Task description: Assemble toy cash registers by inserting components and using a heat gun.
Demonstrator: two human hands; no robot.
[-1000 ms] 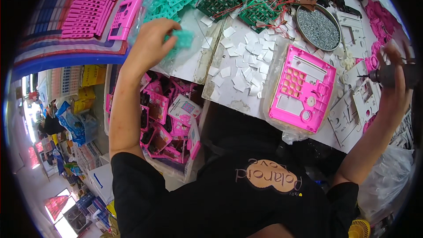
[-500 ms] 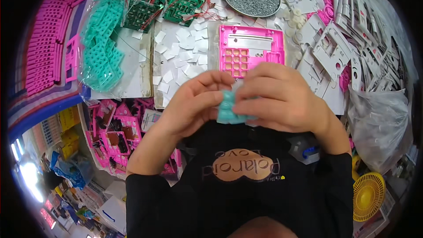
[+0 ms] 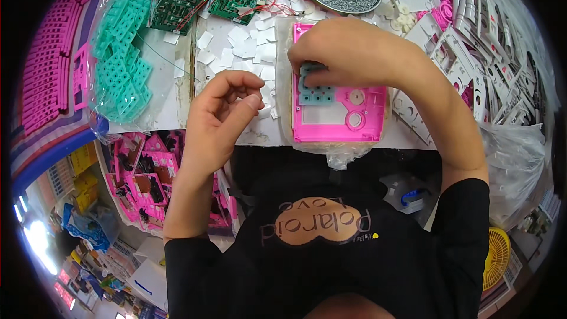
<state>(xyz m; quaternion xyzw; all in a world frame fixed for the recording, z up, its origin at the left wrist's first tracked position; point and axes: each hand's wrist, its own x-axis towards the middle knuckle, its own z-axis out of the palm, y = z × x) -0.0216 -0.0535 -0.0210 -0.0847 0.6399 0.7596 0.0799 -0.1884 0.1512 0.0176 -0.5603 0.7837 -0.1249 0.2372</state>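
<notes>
A teal rubber keypad [image 3: 317, 97] lies over the button grid of a pink plastic casing [image 3: 371, 124] in front of me. My right hand [image 3: 342, 50] reaches over the casing's upper part, its thumb and curled fingers on the keypad; some fingertips are hidden under the hand. To the left of the casing, my left hand [image 3: 221, 121] hovers with fingers loosely bent and thumb apart, holding nothing visible. The casing rests on a plastic-wrapped pad [image 3: 284, 82].
White paper squares [image 3: 245, 44] are scattered left of the casing. Farther left is a bag of teal keypads [image 3: 121, 77]. Green circuit boards [image 3: 177, 9] with wires and a round tray of screws [image 3: 378, 0] sit at the back. White panels [image 3: 496, 47] pile up on the right.
The teal keypad, held between both hands before, now lies on the casing's grid. My right hand has moved forward with it. My left hand has drawn away to the left.
</notes>
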